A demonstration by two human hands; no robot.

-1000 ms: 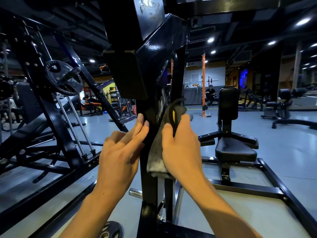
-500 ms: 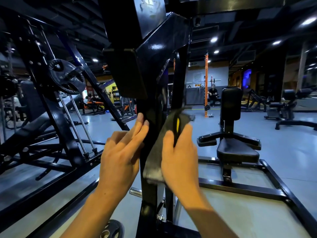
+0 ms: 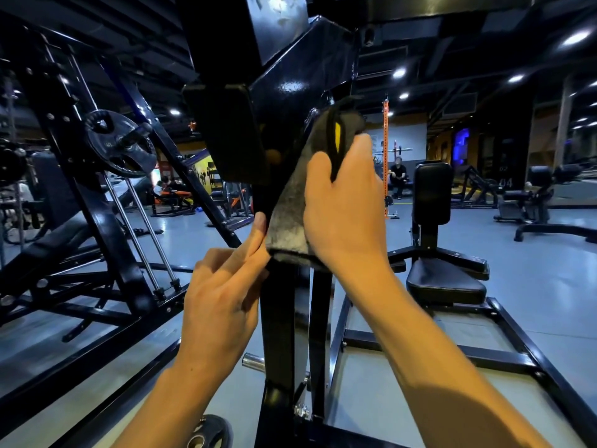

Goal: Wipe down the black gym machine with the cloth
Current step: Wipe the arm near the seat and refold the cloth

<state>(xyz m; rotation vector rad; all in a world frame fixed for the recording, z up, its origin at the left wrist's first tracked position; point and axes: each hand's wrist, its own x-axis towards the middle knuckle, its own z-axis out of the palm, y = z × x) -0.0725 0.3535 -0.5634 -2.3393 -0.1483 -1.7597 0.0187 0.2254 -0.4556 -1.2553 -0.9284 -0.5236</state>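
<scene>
The left hand (image 3: 223,305) rests with straight fingers against the black upright post (image 3: 279,318) of the gym machine, bracing, nothing held. Just to its right, the right hand (image 3: 344,202) presses the grey cloth (image 3: 287,218) flat on the post, fingers spread over it. The cloth looks soft, light and floppy, so it is best pinned under the palm; the frame seems rigid and glossy. Up-left of the hands, a black pad (image 3: 226,134) juts out, likely obstructing upward strokes. A seat (image 3: 445,282) stands right.

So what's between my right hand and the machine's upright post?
In the head view, the grey cloth lies between the right hand and the black upright post, pressed against it.
</scene>
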